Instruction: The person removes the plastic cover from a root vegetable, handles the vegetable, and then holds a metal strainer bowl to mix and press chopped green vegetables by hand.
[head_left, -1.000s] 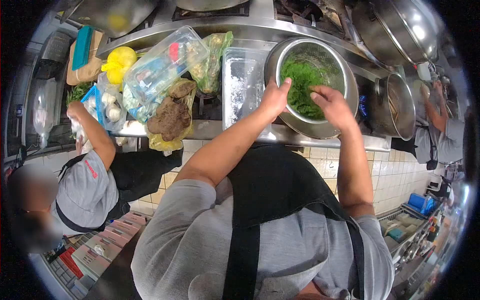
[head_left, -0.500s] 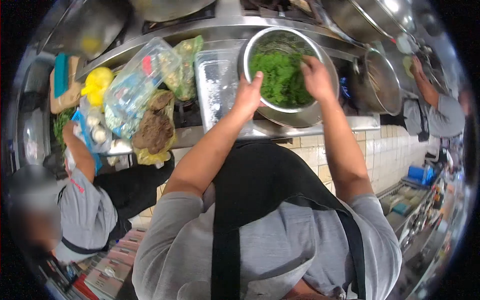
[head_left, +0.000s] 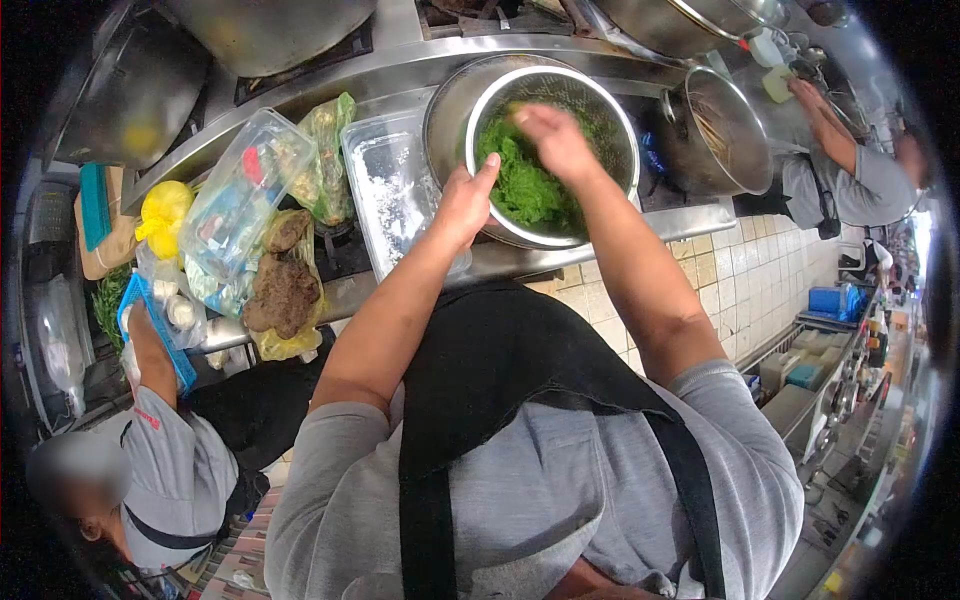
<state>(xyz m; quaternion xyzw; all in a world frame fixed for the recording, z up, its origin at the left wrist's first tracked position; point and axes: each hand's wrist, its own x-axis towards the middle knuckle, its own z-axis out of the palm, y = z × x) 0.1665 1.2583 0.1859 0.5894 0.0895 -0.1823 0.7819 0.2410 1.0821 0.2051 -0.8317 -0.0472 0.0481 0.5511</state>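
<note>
A steel colander (head_left: 612, 125) with perforated walls holds a heap of chopped leafy greens (head_left: 530, 192). My left hand (head_left: 466, 205) grips the colander's left rim, thumb on top and the other fingers mostly hidden beneath. Inside it, my right hand (head_left: 562, 145) is over the greens at the upper middle. Motion blurs its fingertips, so whether they pinch any leaves is unclear. Under the colander is a wider round metal vessel (head_left: 443, 130). Close to my left forearm lies a clear plastic tray (head_left: 358, 140) with white residue.
Left of the tray are bagged vegetables (head_left: 328, 160), a clear container (head_left: 245, 185), a brown lump (head_left: 283, 295) and a yellow bag (head_left: 165, 212). A pot (head_left: 745, 150) stands right, near a blue flame. One co-worker (head_left: 185, 480) reaches in at left, another (head_left: 865, 195) at far right.
My right hand has moved from the colander's right side to the upper middle of the greens. The colander now tilts differently over the vessel; my left hand keeps its rim. The view has shifted.
</note>
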